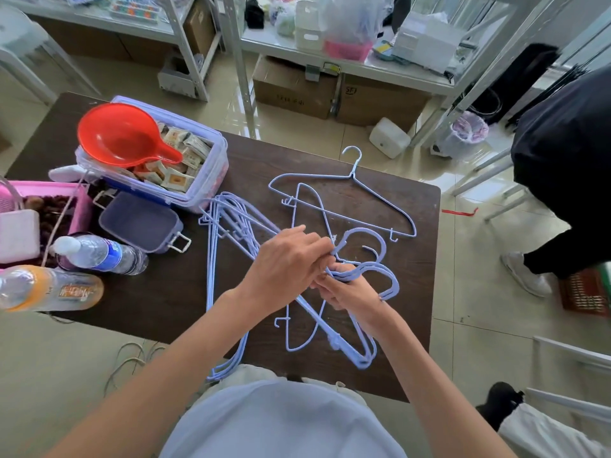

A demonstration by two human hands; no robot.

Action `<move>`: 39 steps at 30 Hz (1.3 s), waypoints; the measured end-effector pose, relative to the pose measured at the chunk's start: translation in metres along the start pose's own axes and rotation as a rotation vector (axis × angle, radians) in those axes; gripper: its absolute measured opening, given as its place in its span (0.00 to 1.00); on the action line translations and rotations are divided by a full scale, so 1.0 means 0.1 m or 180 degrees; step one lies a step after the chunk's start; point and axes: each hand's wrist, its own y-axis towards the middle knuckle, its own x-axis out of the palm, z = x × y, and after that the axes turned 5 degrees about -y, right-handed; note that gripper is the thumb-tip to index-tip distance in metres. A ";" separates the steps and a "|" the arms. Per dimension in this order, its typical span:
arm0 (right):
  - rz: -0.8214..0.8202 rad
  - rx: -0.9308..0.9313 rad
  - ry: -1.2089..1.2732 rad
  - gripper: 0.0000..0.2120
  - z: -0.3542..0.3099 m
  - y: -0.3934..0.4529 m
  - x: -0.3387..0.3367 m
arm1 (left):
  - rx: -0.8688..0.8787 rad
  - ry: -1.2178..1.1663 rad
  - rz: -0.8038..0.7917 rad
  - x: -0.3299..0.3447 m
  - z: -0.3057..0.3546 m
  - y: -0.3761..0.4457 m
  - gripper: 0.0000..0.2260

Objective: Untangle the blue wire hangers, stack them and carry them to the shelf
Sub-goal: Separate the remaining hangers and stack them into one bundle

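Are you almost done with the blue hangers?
Not yet. One hanger already lies free on the table. The left hand and right hand are gripping the hooks of a bunch of hangers that still cross each other. Finishing the stack and carrying it to the shelf are left.

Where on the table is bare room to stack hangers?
Bare: the table between the bottles and the hanger bundle; the far right corner past the single hanger. Crowded: the left side, around the snack box.
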 end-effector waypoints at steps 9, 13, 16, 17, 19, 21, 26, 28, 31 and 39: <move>-0.0387 0.0293 0.0540 0.38 0.01 0.12 0.01 | -0.2604 -0.1282 0.2147 0.20 -0.08 -0.65 0.20; -0.0200 0.0442 0.0559 0.40 0.07 0.25 0.14 | -0.3594 -0.1825 0.2332 0.21 -0.33 -0.61 0.29; -0.0066 0.0571 0.0585 0.39 0.08 0.33 0.21 | -0.3990 -0.1681 0.2343 0.29 -0.53 -0.62 0.27; -0.0042 0.0556 0.0590 0.39 0.07 0.34 0.22 | -0.4395 -0.2004 0.2512 0.30 -0.60 -0.60 0.26; -0.0033 0.0509 0.0611 0.37 0.04 0.35 0.23 | -0.5128 -0.2923 0.2658 0.34 -0.72 -0.59 0.18; -0.0085 0.0501 0.0673 0.35 0.00 0.34 0.23 | -0.5194 -0.2888 0.2447 0.36 -0.80 -0.58 0.20; -0.0195 0.0495 0.0770 0.30 -0.12 0.28 0.23 | -0.5029 -0.2267 0.2535 0.40 -0.78 -0.49 0.28; -0.0196 0.0403 0.0732 0.29 -0.15 0.26 0.27 | -0.5209 -0.2954 0.3026 0.41 -0.77 -0.37 0.27; -0.0116 0.0099 0.0446 0.28 -0.16 0.23 0.35 | -0.5504 -0.4112 0.3601 0.39 -0.82 -0.24 0.27; 0.0538 -0.0455 0.0660 0.34 -0.09 0.16 0.15 | -0.5354 -0.3762 0.3449 0.24 -1.04 -0.22 0.23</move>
